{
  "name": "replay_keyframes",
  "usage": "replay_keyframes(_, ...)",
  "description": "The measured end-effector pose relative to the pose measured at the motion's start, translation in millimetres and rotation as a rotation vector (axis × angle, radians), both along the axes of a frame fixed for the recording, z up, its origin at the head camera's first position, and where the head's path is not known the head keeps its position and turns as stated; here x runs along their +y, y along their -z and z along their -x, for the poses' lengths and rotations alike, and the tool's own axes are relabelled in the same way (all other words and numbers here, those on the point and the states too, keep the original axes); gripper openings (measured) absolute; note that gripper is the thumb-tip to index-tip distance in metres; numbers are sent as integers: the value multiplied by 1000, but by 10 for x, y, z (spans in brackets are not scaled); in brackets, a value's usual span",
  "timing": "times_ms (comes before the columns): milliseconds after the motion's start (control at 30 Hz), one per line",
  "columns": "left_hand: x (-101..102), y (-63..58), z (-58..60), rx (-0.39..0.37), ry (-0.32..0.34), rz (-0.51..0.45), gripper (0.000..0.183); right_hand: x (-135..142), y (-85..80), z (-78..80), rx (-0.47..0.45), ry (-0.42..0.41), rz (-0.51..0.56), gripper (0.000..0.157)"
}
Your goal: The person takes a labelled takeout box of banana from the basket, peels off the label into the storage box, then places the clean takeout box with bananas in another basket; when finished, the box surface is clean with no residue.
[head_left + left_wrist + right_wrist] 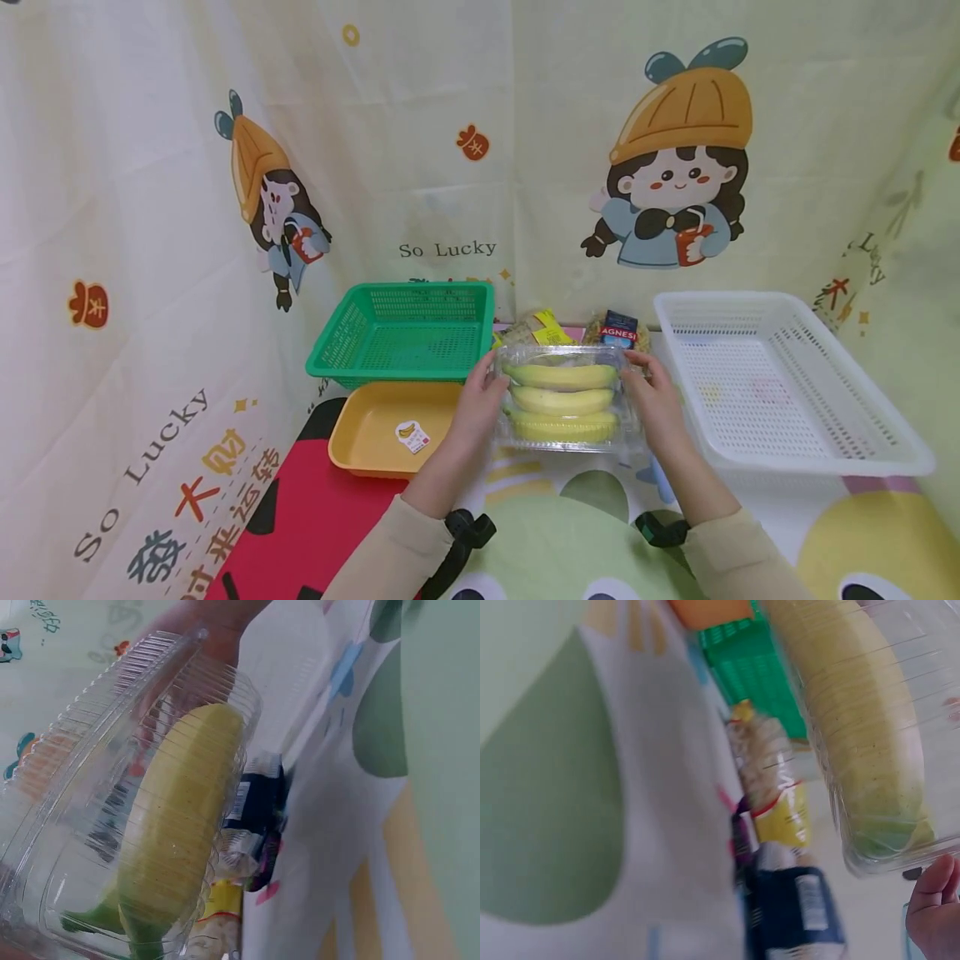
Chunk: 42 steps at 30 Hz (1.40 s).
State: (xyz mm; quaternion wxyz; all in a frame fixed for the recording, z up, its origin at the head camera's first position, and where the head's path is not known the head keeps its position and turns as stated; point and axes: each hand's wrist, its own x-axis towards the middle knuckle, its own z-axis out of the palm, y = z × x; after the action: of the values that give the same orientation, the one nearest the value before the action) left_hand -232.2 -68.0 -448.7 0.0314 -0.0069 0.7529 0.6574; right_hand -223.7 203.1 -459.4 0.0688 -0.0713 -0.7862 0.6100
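Note:
A clear plastic clamshell box [558, 447] with three yellow bananas [562, 402] in it is held up above the table, tilted toward me. My left hand [476, 404] grips its left side; my right hand [656, 408] holds the right side, thumb on the front. Through the ribbed plastic, the left wrist view shows one banana [180, 817] close up, its green end low. In the right wrist view, fingers [934, 889] of the right hand touch the box's lower corner. Much of each hand's far fingers is hidden behind the box.
An orange tray [352, 433] with a banana-picture card [411, 436] sits left, before a green basket [401, 375]. A white basket [817, 467] stands right. Behind the box lie a yellow-labelled bag [553, 329] and a dark-blue-labelled AGNESI bag [619, 329].

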Motion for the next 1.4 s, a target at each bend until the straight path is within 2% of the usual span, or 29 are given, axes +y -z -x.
replay_keyframes(167,-73,-141,72,23,-53,61,54,-85,-202,110,21,-10,16,46)
replay_keyframes(367,-258,-291,213,35,-90,32,52,-194,-423,308,35,-52,-15,49)
replay_keyframes(500,-437,-398,301,13,-116,4,49,-269,-522,426,20,-126,24,49)
replay_keyframes(667,-651,-544,411,4,-141,-11,46,-368,-579,532,-68,-245,40,52)
replay_keyframes(767,-761,-604,474,4,-144,-1,45,-455,-605,592,-82,-267,36,54)
replay_keyframes(1033,-974,-619,651,-24,-194,67,42,-728,-685,799,-98,-240,38,52)
replay_keyframes(1167,-1106,-632,760,-29,-210,109,43,-843,-722,878,-92,-258,20,50)
replay_keyframes(1400,-1335,-686,881,-30,-229,155,44,-1054,-806,1003,-116,-316,68,47)
